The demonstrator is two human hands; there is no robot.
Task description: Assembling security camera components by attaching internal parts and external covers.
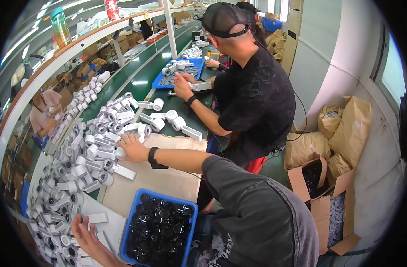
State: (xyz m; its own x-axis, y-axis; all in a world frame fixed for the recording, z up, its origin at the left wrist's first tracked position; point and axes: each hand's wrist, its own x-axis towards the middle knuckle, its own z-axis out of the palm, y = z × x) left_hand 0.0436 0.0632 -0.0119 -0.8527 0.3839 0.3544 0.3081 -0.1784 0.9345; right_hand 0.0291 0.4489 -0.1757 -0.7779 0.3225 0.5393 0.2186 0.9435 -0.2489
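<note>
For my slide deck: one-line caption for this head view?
Right hand reaches into a heap of white parts; left hand open beside a blue bin of black parts.

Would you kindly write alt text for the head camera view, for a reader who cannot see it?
The person's right hand rests open on a heap of white handle-shaped plastic parts beside a green conveyor belt, while the left hand reaches the heap's near edge. A blue bin of black round parts sits close by, and a co-worker in black handles similar parts further along.
</note>
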